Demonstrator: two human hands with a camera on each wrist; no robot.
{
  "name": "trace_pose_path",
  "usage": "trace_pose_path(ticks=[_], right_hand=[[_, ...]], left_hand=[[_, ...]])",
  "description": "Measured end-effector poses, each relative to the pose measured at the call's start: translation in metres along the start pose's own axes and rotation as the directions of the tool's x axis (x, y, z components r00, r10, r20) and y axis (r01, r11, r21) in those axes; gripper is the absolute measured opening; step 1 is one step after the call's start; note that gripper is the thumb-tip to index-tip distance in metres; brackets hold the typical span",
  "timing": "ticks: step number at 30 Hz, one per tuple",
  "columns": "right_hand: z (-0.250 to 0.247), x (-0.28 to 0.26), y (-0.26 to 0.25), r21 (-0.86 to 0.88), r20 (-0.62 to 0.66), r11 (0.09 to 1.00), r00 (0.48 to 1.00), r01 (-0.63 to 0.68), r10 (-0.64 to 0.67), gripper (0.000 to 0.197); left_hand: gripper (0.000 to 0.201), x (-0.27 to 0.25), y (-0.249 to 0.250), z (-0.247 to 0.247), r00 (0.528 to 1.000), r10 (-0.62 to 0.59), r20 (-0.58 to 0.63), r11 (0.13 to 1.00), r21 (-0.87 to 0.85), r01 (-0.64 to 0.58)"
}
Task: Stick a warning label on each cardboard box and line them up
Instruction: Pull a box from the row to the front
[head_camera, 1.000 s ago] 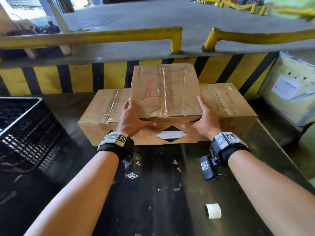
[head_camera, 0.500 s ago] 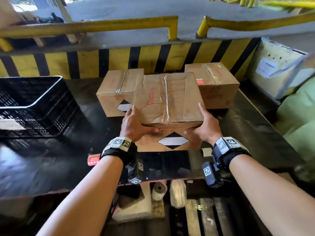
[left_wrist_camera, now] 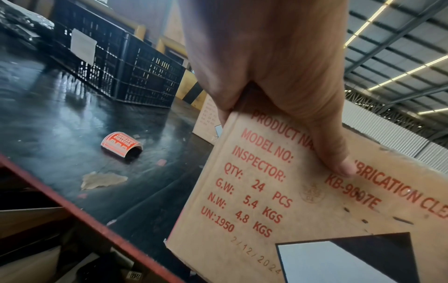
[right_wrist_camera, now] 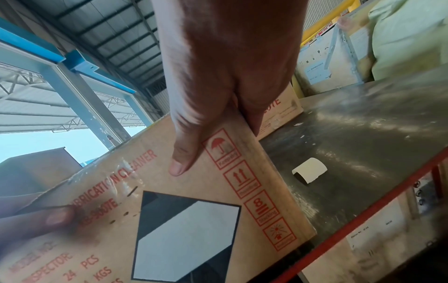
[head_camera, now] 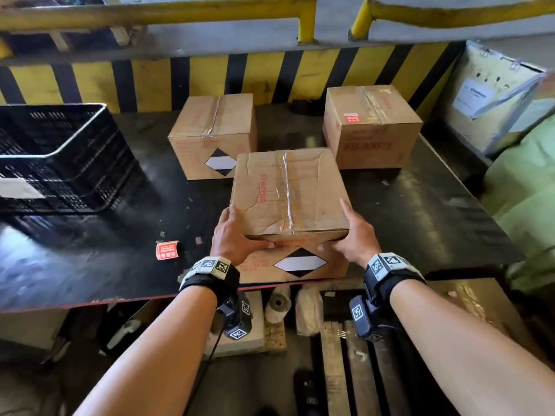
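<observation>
Fingers (head_camera: 231,217) of left hand (head_camera: 234,238) and right hand (head_camera: 354,238) grip middle cardboard box (head_camera: 288,190) at near bench (head_camera: 75,265) edge, thumbs on front face. Keep grip level; stick label from roll (head_camera: 166,250) on flat top.

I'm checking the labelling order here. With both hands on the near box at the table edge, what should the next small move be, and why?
Probably let go with the left hand and reach for the red label roll beside it. The held box shows no red label on top, unlike the back right box; the right hand can steady it.
</observation>
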State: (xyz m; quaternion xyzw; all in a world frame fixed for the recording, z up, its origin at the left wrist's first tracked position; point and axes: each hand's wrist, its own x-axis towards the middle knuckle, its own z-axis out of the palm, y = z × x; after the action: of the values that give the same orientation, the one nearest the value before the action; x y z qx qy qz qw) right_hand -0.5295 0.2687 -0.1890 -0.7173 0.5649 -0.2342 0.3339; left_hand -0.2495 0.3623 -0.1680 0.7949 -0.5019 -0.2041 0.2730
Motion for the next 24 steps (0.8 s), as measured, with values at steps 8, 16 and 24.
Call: trace_pose_path(ticks=[8,16,24], right_hand=[[0.009,0.023,0.002,0.002,0.026,1.0,1.0,-0.014,0.014,0.137],[0.021,0.026,0.017,-0.156,0.105,0.987,0.994,-0.022,0.038,0.129],[0.046,0.044,-0.06,-0.479,0.214,0.842,0.963,0.249,-0.163,0.106]], left_hand=[[0.14,0.018,-0.006,0.006,0.999,-0.045,0.007,0.999,0.012,0.044],[0.132,0.017,-0.013,0.013,0.998,-0.015,0.054,0.999,0.044,0.013],[0.135,0.016,-0.013,0.007,0.991,-0.054,0.126,0.998,0.044,0.049]])
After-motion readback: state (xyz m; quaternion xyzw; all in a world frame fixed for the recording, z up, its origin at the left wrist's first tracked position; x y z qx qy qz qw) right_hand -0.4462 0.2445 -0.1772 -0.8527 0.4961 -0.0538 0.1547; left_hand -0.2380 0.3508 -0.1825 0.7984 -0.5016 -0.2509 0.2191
